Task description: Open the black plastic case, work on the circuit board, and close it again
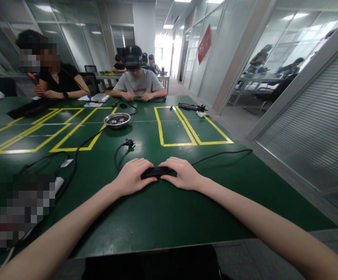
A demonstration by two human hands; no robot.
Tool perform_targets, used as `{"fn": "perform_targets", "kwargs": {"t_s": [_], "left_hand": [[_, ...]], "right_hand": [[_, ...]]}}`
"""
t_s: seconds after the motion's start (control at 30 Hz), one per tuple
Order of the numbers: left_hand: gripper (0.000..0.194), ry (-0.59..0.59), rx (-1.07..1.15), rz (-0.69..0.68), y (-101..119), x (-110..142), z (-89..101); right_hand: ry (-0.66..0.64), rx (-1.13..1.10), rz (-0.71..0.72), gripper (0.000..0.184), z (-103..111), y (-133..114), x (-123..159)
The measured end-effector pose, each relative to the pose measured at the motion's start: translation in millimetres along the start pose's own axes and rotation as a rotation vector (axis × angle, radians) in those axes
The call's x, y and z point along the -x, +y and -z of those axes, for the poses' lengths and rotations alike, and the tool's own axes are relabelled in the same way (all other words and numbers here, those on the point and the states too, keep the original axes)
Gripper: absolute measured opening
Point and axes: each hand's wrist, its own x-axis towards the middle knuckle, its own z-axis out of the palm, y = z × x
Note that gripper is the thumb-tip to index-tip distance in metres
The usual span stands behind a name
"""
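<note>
A small flat black device (155, 172) lies on the green table (163, 217) right in front of me. My left hand (132, 175) grips its left end with the fingers curled over it. My right hand (180, 174) grips its right end the same way. A black cable (221, 153) runs from under my right hand off to the right. Another black cord with a plug (129, 143) loops just beyond my left hand.
A metal bowl (117, 119) with small parts sits further out among yellow tape rectangles (183, 130). A power strip and cables (59, 182) lie at left. A person in a grey shirt (138, 83) and a person in black (55, 79) work opposite. The table's edge drops off at right.
</note>
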Motion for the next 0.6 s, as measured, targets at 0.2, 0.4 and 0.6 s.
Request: {"fn": "perform_targets", "kwargs": {"t_s": [0.2, 0.4, 0.6], "left_hand": [[0.024, -0.001, -0.054, -0.002, 0.6, 0.9, -0.6], [0.028, -0.019, -0.011, 0.02, 0.5, 0.9, -3.2], [0.029, -0.002, 0.022, 0.048, 2.5, 0.6, -5.2]], "right_hand": [[0.046, 0.041, 0.018, 0.019, 0.3, -3.8, -1.9], [-0.009, 0.079, 0.005, 0.018, -2.2, 0.1, -1.2], [-0.05, 0.107, 0.044, 0.037, 2.5, 0.1, -1.1]]}}
